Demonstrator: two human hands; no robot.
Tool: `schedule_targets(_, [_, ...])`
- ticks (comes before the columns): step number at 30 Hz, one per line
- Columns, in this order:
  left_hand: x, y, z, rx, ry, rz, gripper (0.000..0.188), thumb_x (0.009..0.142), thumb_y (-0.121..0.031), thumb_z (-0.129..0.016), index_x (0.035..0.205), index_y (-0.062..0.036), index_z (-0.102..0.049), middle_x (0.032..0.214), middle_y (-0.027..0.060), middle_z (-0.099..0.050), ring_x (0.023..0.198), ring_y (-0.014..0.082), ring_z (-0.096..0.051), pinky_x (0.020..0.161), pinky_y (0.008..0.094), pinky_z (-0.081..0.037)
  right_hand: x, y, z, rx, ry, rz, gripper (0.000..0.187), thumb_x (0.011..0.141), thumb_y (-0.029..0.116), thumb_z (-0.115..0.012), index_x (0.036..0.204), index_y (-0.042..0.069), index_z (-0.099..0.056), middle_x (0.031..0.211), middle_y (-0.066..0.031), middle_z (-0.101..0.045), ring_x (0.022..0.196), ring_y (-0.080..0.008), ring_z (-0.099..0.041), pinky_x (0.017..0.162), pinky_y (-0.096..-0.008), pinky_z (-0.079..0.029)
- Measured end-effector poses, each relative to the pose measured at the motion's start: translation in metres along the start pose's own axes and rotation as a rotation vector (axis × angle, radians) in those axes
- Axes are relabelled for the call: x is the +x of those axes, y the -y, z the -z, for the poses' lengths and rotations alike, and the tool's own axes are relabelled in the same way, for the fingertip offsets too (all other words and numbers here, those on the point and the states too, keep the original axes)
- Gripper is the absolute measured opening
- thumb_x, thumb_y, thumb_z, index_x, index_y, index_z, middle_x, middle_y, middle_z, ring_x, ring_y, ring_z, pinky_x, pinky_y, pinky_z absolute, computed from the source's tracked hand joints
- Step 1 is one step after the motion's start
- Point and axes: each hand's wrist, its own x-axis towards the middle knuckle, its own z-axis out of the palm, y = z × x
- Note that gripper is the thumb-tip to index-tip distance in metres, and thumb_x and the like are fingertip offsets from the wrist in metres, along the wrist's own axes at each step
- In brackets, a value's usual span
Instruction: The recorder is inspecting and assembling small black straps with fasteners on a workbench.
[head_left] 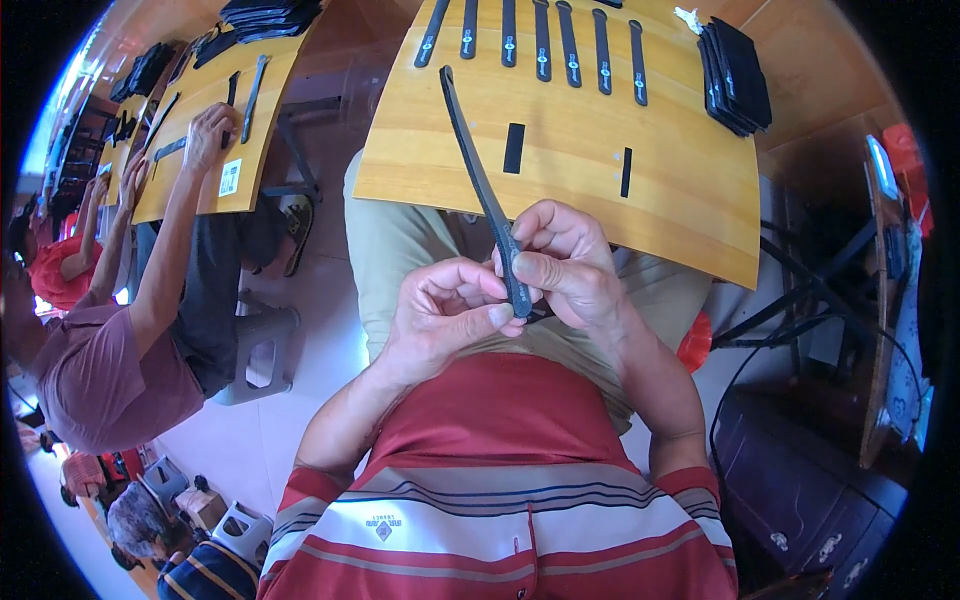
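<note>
Between my two hands, above my lap, is a long narrow black strap (477, 172) with a greyish inner face; its free end points up and away over the table edge. My left hand (445, 310) pinches the strap's near end between thumb and fingers. Just above that, my right hand (570, 262) grips it with the thumb laid on its face. On the wooden table (430, 165) ahead lie two short black strips, a wider one (514, 148) and a thinner one (627, 172). A row of several similar black straps (543, 45) lies along the far side.
A stack of black fabric pieces (735, 75) sits at the table's far right. To my left, a co-worker (120, 370) handles black strips at another wooden table (250, 185). A grey stool (262, 350) stands beside them. Dark metal table legs (820, 285) are at right.
</note>
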Motion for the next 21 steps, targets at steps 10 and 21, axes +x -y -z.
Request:
schedule_targets(10, [0.001, 0.005, -0.002, 0.019, -0.038, -0.020, 0.018, 0.094, 0.011, -0.068, 0.109, 0.0019, -0.064, 0.109, 0.0143, -0.072, 0.100, 0.0188, -0.072, 0.090, 0.0327, -0.063, -0.003, -0.004, -0.001, -0.014, -0.045, 0.025, 0.021, 0.093, 0.005, -0.076, 0.108, 0.001, -0.061, 0.098, -0.0158, -0.075, 0.076, -0.0130, -0.069, 0.063, -0.0223, -0.054])
schedule_targets(21, [0.001, 0.013, 0.002, 0.008, -0.054, -0.019, 0.017, 0.092, 0.011, -0.068, 0.107, 0.0020, -0.065, 0.107, 0.0136, -0.073, 0.098, 0.0184, -0.072, 0.089, 0.0330, -0.063, -0.005, -0.007, 0.006, -0.145, -0.034, 0.044, 0.018, 0.094, 0.003, -0.074, 0.108, 0.000, -0.063, 0.098, -0.0144, -0.075, 0.085, -0.0163, -0.073, 0.074, -0.0274, -0.060])
